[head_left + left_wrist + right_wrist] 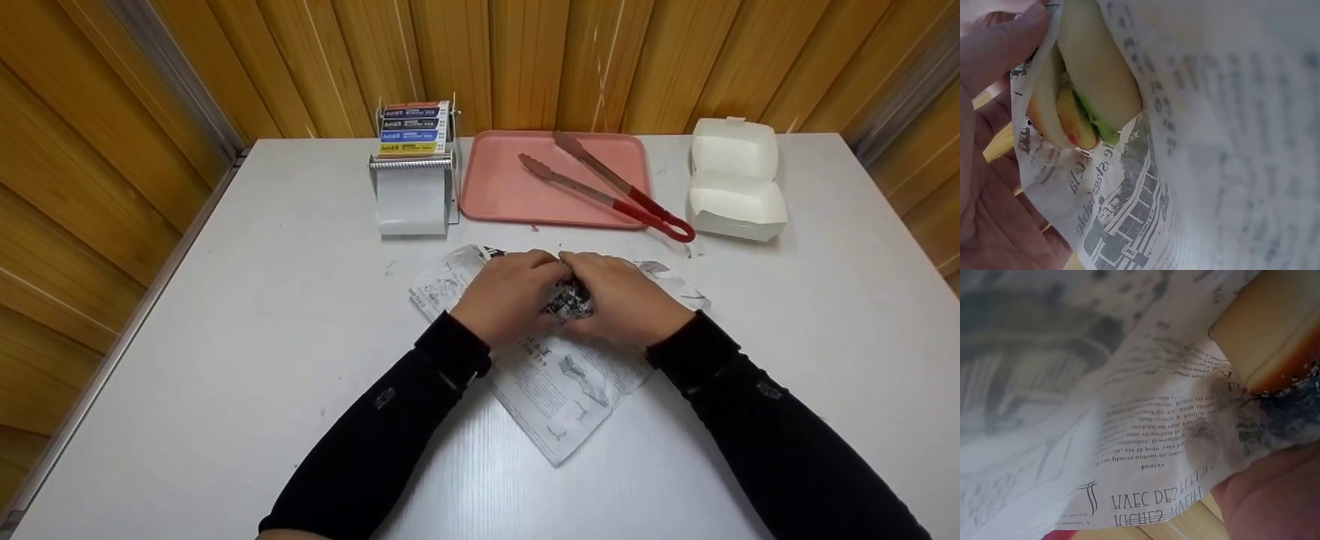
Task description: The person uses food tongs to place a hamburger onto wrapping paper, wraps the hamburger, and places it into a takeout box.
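A burger point(1100, 62) sits inside a sheet of newspaper-print wrapping paper point(555, 405) in the middle of the table. Pale bun, green lettuce and a yellowish filling show in the left wrist view; the right wrist view shows a browned bun edge point(1275, 343) with sesame seeds. My left hand point(506, 296) holds the folded paper at the burger's left side, thumb and fingers around it. From the right side, my right hand point(630, 300) grips the paper against the burger. Most right fingers are hidden. A paper corner lies flat toward me.
Behind the hands lies a pink tray point(495, 187) with red-handled tongs point(645, 208) across it. A label dispenser point(412, 169) with colored boxes stands left of the tray. An opened white food box point(735, 180) is at the right, near the wooden wall.
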`<state>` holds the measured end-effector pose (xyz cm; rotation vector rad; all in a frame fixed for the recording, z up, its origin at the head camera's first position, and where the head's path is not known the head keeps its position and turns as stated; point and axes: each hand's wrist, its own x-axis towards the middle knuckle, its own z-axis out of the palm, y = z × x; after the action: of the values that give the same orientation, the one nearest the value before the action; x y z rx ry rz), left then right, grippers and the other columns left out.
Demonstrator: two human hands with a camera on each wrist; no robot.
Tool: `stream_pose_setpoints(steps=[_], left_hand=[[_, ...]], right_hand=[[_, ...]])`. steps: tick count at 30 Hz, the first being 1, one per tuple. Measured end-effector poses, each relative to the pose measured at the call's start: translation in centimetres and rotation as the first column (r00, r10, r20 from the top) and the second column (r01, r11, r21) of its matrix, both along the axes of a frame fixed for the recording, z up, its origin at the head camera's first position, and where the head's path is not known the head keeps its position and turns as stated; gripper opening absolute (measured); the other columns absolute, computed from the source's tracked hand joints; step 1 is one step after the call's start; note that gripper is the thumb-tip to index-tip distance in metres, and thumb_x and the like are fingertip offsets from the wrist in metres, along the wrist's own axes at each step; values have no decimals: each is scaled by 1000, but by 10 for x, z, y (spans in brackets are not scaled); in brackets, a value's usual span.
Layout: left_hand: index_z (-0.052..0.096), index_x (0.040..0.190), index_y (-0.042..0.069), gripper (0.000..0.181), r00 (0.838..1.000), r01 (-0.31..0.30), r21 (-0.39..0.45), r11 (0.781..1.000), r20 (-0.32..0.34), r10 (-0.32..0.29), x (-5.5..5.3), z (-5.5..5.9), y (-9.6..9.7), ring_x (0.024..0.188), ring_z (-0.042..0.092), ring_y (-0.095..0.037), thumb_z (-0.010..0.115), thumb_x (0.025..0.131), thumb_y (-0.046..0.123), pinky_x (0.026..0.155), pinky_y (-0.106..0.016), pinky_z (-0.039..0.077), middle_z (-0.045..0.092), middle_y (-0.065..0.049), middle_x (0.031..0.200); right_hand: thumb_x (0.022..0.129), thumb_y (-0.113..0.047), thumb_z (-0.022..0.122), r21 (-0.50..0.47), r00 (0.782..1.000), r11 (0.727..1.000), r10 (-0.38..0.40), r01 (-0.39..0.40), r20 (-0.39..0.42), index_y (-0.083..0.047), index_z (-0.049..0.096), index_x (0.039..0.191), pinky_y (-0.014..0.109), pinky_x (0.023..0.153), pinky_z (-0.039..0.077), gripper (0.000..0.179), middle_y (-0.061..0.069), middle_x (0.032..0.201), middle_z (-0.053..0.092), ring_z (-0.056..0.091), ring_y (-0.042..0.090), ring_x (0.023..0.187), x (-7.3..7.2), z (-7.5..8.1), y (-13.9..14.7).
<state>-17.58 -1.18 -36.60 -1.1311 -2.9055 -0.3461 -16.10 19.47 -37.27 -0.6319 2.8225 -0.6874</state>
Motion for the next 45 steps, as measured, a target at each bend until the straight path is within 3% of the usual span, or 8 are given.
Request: stream_pose_setpoints(steps=[5, 10, 14, 17, 22, 29, 40, 45], left_hand=[[61, 140, 24, 71, 1000, -3, 5, 1000, 20, 3, 3, 0, 0, 127, 58, -22, 87, 81, 54, 115, -41, 46, 63, 1, 135], [57, 144, 24, 75, 998, -9, 44, 999, 68, 6, 4, -1, 0, 127, 60, -23, 87, 81, 53, 114, -43, 47, 62, -2, 139], [57, 145, 24, 74, 998, -10, 46, 999, 69, 7, 3, -3, 0, 128, 61, -24, 87, 82, 50, 115, -44, 47, 64, -2, 140], [59, 144, 25, 73, 998, -10, 48, 999, 59, 7, 3, -3, 0, 125, 62, -23, 88, 82, 47, 114, -43, 47, 65, -1, 136], [58, 145, 26, 71, 1000, 7, 44, 999, 15, -7, 5, -3, 1, 123, 63, -23, 86, 84, 48, 111, -43, 49, 65, -1, 135], [63, 143, 27, 54, 995, 65, 25, 998, -72, -63, 10, -1, 4, 132, 61, -26, 80, 92, 35, 114, -43, 49, 64, -5, 142], [74, 130, 31, 38, 998, 55, 14, 998, 24, -55, 15, 8, 2, 131, 60, -25, 81, 92, 32, 111, -43, 53, 63, -1, 142], [76, 125, 31, 33, 999, 28, 10, 1000, 26, -28, 14, 7, 2, 126, 61, -23, 80, 93, 34, 109, -40, 53, 65, 2, 137]], right_hand=[[79, -44, 91, 7, 998, 999, 47, -47, -46, -16, 52, 145, 53, 118, 40, 82, 5, 140, 62, 57, 29, 132, 1, -1, -3], [76, -42, 93, -10, 996, 998, 62, -63, -59, -14, 54, 136, 51, 113, 44, 77, 4, 128, 64, 59, 28, 122, 2, -1, -3], [78, -42, 90, -5, 998, 998, 60, -60, -16, -10, 45, 150, 53, 118, 42, 91, 10, 143, 59, 54, 32, 135, 2, -1, -1], [81, -42, 89, -7, 998, 998, 58, -58, 2, -13, 43, 154, 54, 119, 40, 91, 9, 148, 58, 53, 32, 138, 2, -1, -1], [80, -38, 90, -45, 997, 997, 67, -69, -29, -17, 56, 136, 49, 109, 49, 69, 2, 129, 67, 63, 25, 120, 0, -2, -3], [80, -36, 90, -38, 998, 998, 57, -58, -32, -12, 52, 148, 51, 116, 45, 81, 8, 143, 63, 60, 30, 132, -1, -4, -3], [81, -41, 89, -24, 995, 997, 73, -75, -62, -19, 54, 137, 52, 110, 48, 69, 3, 130, 66, 63, 28, 122, -2, -6, -2], [83, -46, 87, 48, 999, 998, 49, -49, 8, -9, 35, 162, 59, 123, 35, 102, 14, 157, 52, 48, 37, 146, 2, 0, 2]])
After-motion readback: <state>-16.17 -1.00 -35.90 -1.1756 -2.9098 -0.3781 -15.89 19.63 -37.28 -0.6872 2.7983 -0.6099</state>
